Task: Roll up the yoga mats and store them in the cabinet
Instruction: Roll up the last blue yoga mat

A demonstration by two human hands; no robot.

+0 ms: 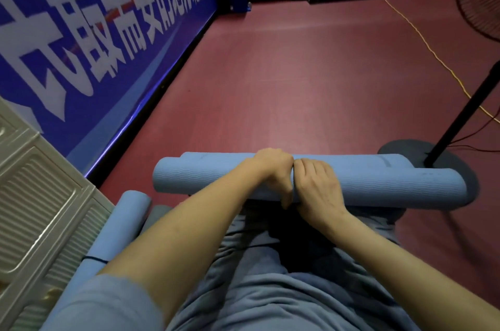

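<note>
Red floor (311,73) filled most of the view; blue banner (94,32) with white lettering ran along the left wall. Pale ribbed cabinet (40,195) stood at lower left, doors appearing closed (handle side not visible). A fan stand (465,111) rose at right from a dark round base, a yellow cord (422,41) trailing across the floor behind it.

Rolled blue mat (378,181) lay crosswise on the floor just ahead of the person's knees, its right end touching or overlapping the fan base. Its outer flap sat slightly proud along the far side, so the roll looked not fully snug. A second rolled mat (119,227), tied with a dark string, lay beside the cabinet at left.

Left hand (273,171) and right hand (319,187) sat side by side at mid-roll, touching, fingers of both curled over the top of the roll and gripping it.

Handling, as judged: foam, light, soft, compressible; textured surface should grip well, not slip. Roll likely to spring loose if released untied. Centre grip suits tightening; for carrying to the cabinet, hands spread toward the ends, or one arm wrapped around the middle, would stop sagging and unrolling.
</note>
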